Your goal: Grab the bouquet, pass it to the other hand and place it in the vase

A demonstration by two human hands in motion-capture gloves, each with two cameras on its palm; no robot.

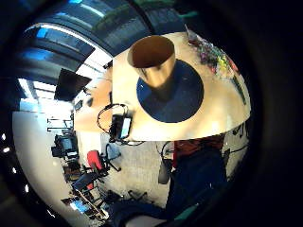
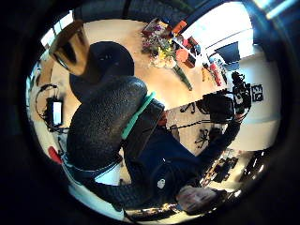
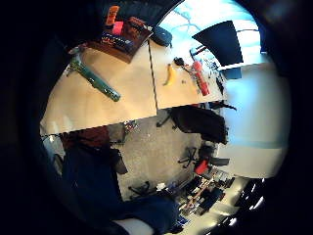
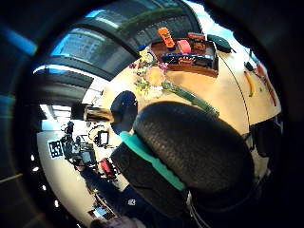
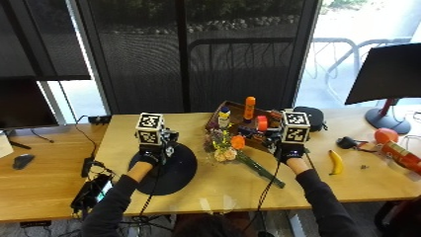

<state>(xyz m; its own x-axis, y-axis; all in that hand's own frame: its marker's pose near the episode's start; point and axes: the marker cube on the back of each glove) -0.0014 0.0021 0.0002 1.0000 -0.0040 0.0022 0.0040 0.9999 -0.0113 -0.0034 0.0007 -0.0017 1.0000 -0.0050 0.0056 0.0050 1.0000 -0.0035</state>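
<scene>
Counting across the tabletop [image 5: 59, 187] now: one bouquet [image 5: 231, 148], one gold vase [image 1: 154, 59] on one dark round mat [image 5: 172, 173], one banana [image 5: 336, 162], one wooden tray [image 5: 220, 114] of small items, one computer mouse [image 5: 21, 161], and two gloved hands, left hand [image 5: 148, 157] and right hand [image 5: 289, 152].

Both the left hand [image 5: 150, 157] and the right hand [image 5: 290, 152] wear black gloves with a pebbled, textured surface. A teal band edges a glove in the thumb side palm views. Dark navy long sleeves [image 5: 113, 202] cover both arms.
</scene>
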